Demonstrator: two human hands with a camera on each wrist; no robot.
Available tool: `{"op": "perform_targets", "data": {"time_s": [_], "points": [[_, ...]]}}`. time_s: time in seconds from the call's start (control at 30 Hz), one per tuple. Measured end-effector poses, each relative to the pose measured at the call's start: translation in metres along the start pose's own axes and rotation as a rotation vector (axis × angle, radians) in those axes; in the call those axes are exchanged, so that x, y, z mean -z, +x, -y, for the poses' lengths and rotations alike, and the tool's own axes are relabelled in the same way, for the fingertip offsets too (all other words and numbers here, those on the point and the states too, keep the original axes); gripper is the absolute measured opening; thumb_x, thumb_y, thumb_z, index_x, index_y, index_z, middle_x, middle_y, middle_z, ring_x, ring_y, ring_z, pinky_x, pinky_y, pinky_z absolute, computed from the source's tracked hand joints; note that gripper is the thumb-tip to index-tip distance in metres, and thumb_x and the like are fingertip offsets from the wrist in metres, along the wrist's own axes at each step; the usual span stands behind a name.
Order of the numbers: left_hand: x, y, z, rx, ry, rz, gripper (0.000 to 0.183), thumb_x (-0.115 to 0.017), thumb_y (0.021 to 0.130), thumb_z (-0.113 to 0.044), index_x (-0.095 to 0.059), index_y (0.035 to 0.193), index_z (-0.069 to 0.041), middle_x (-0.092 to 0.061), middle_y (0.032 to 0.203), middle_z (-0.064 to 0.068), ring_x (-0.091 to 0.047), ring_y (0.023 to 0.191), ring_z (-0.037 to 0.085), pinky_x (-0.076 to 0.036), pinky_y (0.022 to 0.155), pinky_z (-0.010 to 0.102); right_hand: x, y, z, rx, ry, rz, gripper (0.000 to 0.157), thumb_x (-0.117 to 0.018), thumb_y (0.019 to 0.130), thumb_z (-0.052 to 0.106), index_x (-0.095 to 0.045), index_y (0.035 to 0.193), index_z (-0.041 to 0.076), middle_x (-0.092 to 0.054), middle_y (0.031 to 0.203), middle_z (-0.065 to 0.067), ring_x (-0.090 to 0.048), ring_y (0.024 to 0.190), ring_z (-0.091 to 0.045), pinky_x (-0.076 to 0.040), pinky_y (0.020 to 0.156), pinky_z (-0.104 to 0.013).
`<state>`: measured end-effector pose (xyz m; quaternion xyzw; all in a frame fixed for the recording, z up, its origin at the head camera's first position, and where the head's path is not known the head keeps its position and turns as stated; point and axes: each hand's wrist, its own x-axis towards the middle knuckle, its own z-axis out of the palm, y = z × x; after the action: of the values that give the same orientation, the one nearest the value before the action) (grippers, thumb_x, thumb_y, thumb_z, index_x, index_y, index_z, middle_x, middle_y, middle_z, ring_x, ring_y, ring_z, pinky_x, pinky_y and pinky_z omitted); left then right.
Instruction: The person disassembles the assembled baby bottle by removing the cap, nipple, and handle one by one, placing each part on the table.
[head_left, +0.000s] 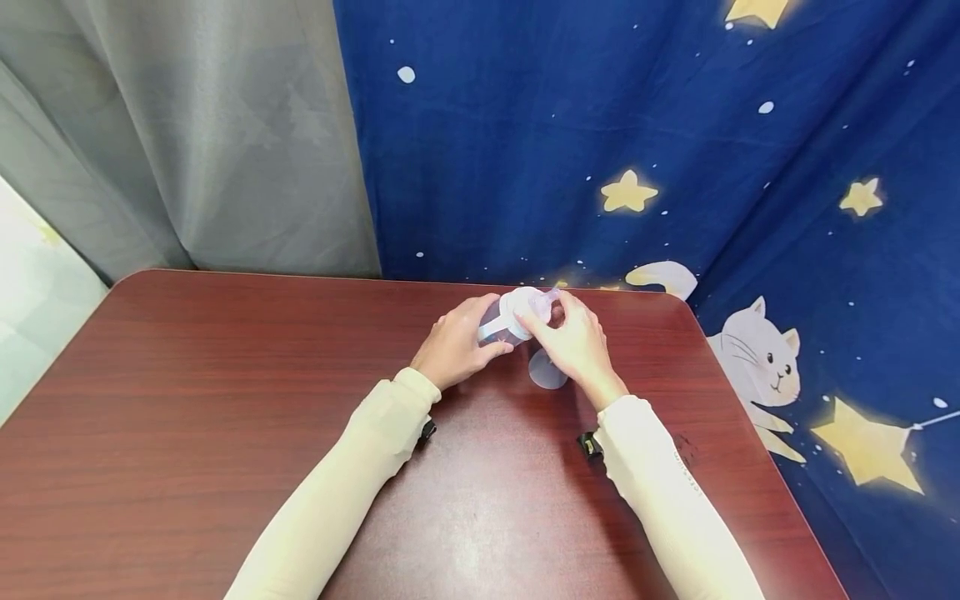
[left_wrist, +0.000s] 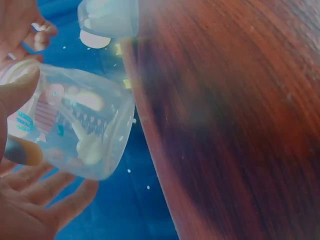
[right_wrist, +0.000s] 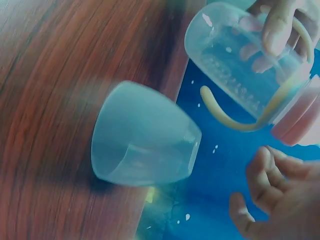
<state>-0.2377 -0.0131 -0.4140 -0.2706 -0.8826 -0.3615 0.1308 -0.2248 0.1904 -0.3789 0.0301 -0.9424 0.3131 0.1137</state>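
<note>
A clear baby bottle (right_wrist: 235,65) with printed pictures, cream handles (right_wrist: 225,115) and a pink collar (right_wrist: 297,115) is held tilted over the far edge of the table. My left hand (head_left: 459,342) grips its body, thumb on one side and fingers round the other. At the top end, my right hand (head_left: 577,342) has its thumb against the collar and its fingers curled by the teat. In the right wrist view those curled fingers show just below the collar. A translucent cap (right_wrist: 145,135) stands on the table, wide end down, beneath the right hand.
The brown wooden table (head_left: 225,375) ends just beyond the bottle. Behind it hang a grey curtain (head_left: 247,150) and a blue one (head_left: 510,150) with stars and a white cat. A small dark device sits at each sleeve cuff.
</note>
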Motion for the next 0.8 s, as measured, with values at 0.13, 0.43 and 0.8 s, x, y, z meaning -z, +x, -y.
{"op": "perform_targets", "data": {"time_s": [0.13,0.43,0.8], "points": [[-0.0021,-0.0001,0.0002,-0.007,0.043,-0.022,0.071,-0.082,0.082,-0.034,-0.052,0.139,-0.004,-0.061,0.129,0.013,-0.06,0.107,0.025,-0.052,0.087,0.043,-0.0006,-0.0003,0.0039,-0.082,-0.015,-0.09,0.063,-0.063,0.076,0.078,-0.067,0.092,0.017,-0.064,0.079,-0.001,-0.059,0.077,-0.024,-0.043,0.066,-0.043],[-0.0017,-0.0008,0.0008,-0.027,0.052,-0.049,0.071,-0.084,0.081,-0.033,-0.053,0.138,-0.004,-0.061,0.129,0.013,-0.061,0.106,0.025,-0.052,0.085,0.043,-0.0037,-0.0004,0.0082,-0.12,-0.046,-0.157,0.069,-0.058,0.071,0.086,-0.068,0.082,0.019,-0.066,0.073,0.003,-0.062,0.073,-0.023,-0.044,0.063,-0.042],[-0.0021,-0.0003,0.0024,-0.032,0.054,-0.042,0.071,-0.084,0.081,-0.033,-0.053,0.137,-0.003,-0.061,0.129,0.013,-0.061,0.106,0.025,-0.052,0.086,0.043,-0.005,-0.0005,0.0097,-0.126,-0.02,-0.157,0.066,-0.064,0.069,0.083,-0.068,0.083,0.018,-0.064,0.071,0.002,-0.059,0.071,-0.023,-0.043,0.062,-0.039]]}}
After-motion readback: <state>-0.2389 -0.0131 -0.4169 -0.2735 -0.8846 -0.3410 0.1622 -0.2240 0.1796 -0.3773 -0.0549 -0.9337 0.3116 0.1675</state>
